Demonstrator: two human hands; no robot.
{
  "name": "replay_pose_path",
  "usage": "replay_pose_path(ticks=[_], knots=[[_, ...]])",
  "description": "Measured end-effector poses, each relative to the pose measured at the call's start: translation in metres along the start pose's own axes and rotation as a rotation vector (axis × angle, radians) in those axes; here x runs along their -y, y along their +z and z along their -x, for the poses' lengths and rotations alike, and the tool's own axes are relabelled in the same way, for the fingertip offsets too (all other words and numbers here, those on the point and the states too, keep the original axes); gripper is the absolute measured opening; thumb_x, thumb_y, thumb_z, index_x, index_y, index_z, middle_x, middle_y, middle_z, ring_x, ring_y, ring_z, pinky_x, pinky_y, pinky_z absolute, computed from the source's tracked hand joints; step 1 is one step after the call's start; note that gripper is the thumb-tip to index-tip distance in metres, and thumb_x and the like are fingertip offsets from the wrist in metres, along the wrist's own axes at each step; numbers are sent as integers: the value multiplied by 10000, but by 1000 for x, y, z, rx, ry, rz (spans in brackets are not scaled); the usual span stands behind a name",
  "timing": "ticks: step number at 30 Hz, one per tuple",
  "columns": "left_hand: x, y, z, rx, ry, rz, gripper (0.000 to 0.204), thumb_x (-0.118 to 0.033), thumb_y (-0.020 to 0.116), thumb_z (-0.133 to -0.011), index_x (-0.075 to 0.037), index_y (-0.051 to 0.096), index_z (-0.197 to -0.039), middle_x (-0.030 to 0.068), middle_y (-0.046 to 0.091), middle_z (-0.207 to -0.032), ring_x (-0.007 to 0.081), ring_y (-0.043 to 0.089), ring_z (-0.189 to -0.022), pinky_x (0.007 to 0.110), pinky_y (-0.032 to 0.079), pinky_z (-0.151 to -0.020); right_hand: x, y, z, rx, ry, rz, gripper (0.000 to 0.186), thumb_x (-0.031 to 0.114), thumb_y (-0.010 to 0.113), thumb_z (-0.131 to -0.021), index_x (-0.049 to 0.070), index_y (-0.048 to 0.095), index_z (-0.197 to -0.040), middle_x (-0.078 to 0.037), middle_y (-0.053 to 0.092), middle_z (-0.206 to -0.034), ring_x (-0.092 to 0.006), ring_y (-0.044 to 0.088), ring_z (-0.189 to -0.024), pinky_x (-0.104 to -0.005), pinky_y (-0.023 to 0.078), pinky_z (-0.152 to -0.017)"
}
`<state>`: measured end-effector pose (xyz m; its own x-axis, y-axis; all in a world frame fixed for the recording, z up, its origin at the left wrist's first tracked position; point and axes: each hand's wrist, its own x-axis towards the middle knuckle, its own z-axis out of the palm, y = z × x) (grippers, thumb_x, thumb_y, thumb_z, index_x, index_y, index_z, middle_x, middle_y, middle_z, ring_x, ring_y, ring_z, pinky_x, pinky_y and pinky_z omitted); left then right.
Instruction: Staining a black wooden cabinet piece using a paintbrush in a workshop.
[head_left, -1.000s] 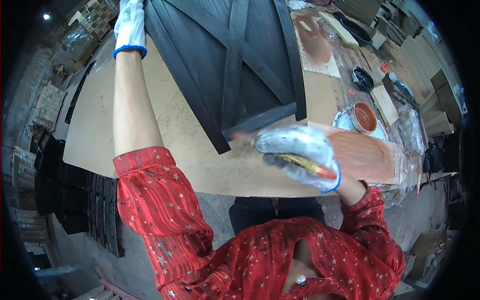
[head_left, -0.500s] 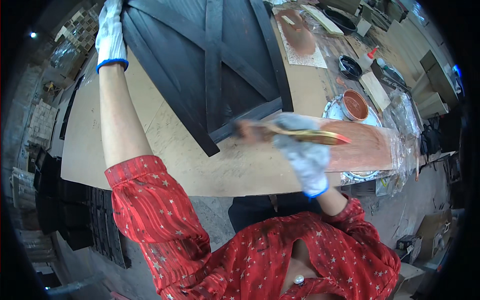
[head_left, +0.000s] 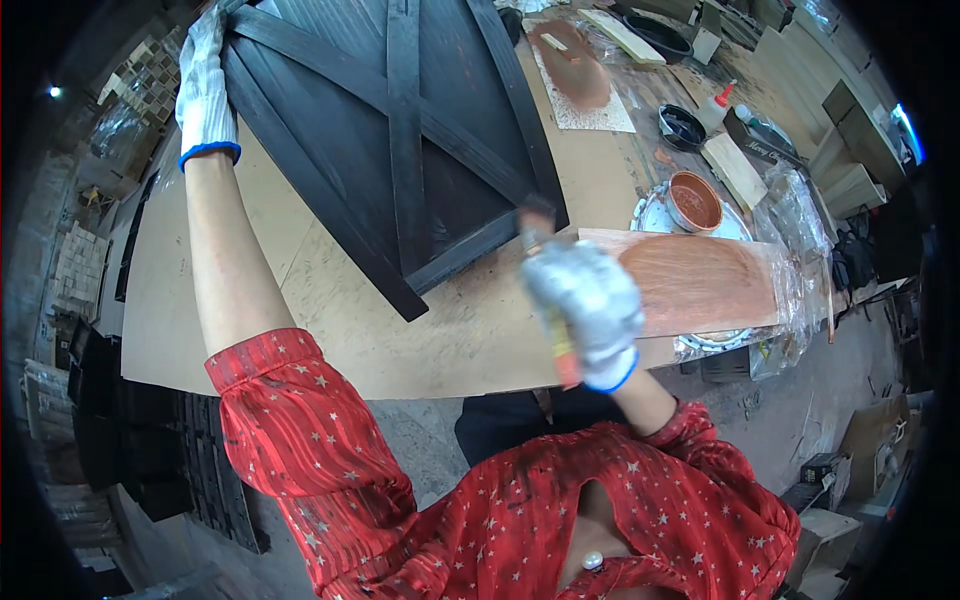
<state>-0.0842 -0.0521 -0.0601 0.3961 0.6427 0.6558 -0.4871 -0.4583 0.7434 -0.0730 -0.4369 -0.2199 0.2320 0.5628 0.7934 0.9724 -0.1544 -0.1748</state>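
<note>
A black wooden panel point(head_left: 452, 195) with a raised frame, an upright slat and a diagonal brace slants across the far middle of the table. My left hand point(head_left: 207, 85), in a white knit glove with a blue cuff, is closed on the panel's left edge near the top; its fingertips are partly hidden. My right hand point(head_left: 585, 305), gloved the same way and slightly blurred, grips a paintbrush point(head_left: 563, 352). The brush's dark bristles point away from me by the panel's lower right corner; I cannot tell whether they touch it.
Right of the brush lies a reddish stained board point(head_left: 705, 285). Behind it a bowl of red-brown liquid point(head_left: 694, 202) stands on a white plate point(head_left: 648, 212). Further back are a black bowl point(head_left: 682, 128), a red-tipped bottle point(head_left: 716, 105) and a stained speckled board point(head_left: 595, 118). Brown sheeting point(head_left: 330, 300) covers the table.
My right hand has turned the brush from lying sideways to pointing away from me, its bristles now by the panel's right corner. The view has shifted a little; my left hand keeps its hold.
</note>
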Motion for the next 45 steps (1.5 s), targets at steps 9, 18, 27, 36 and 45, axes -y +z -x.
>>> replay_pose_path(ticks=[9,18,27,36,45], knots=[[-6,5,4,7,-13,-80,440,-325,461,-915,-64,464,-1269,84,510,-1244,200,470,-1149,305,365,-976,20,0,-1,63,19,-366,269,213,661,-718,99,655,-961,-105,659,-909,-273,639,-756,-350,506,-736],[-7,15,11,14,-36,-171,480,-359,414,-939,-62,414,-1316,94,466,-1301,217,433,-1197,318,342,-1003,35,34,8,-127,575,-1467,277,74,630,-820,-45,588,-1067,-170,616,-1083,-193,628,-921,-275,520,-763],[-17,-10,8,-72,-199,-79,488,-420,463,-922,-75,493,-1266,73,525,-1243,181,496,-1102,331,386,-954,-29,-36,39,-515,677,-768,336,32,692,-761,-52,577,-1065,-137,618,-1043,-203,613,-927,-323,502,-834],[-2,-81,-12,135,-60,-465,430,-355,579,-852,-41,559,-1144,148,562,-1136,269,571,-980,338,462,-810,-83,-86,76,-649,911,-836,428,-2,630,-777,-74,503,-1179,-146,576,-1133,-188,580,-988,-293,507,-814],[-111,4,-13,355,457,-1461,297,-207,600,-710,-6,603,-929,251,606,-852,413,575,-844,446,472,-718,-97,-91,91,-618,936,-809,467,56,591,-824,-67,447,-1251,-141,527,-1190,-202,525,-1074,-329,479,-867]])
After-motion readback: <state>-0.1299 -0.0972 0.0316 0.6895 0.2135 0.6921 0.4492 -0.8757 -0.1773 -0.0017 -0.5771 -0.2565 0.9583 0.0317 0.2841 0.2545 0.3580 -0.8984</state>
